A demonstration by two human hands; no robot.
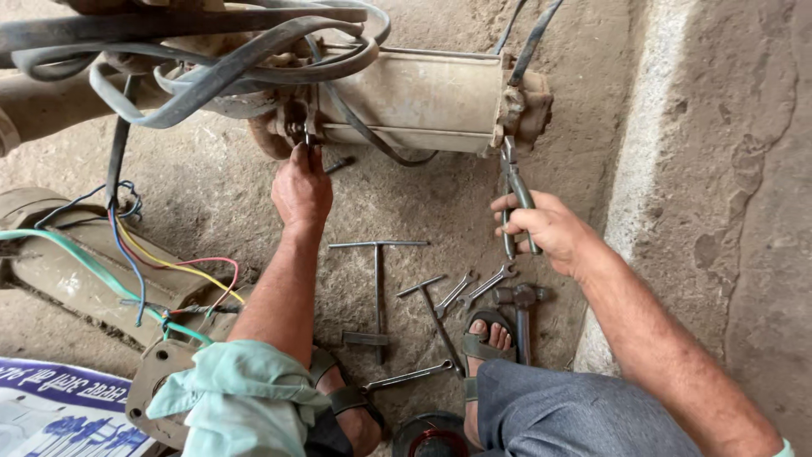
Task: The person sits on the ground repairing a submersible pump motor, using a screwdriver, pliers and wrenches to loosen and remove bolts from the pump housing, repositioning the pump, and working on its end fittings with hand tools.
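A person crouches on a dusty concrete floor (397, 211) before a grimy cylindrical pump motor (414, 97) lying on its side, both bare hands at work on it. The left hand (301, 188) reaches to the motor's left end, its fingers (298, 154) pinched closed around a small fitting (306, 134) there; just what they grip is too small to tell. The right hand (545, 227) is wrapped shut around the handles of a pair of pliers (512, 190), whose nose points up at the motor's right end flange (524, 106). Thick black hoses (228, 59) loop over the motor. Laid out on the floor between the hands and two sandalled feet are a T-handle wrench (377, 279), a second, shorter T-handle tool (438, 317), two open-ended spanners (474, 286), a hammer (522, 309) and one more spanner (408, 376) near the left foot. At the left edge, coloured wires (148, 262) run over a second long casing (76, 271). A round spool (431, 436) sits at the bottom edge.
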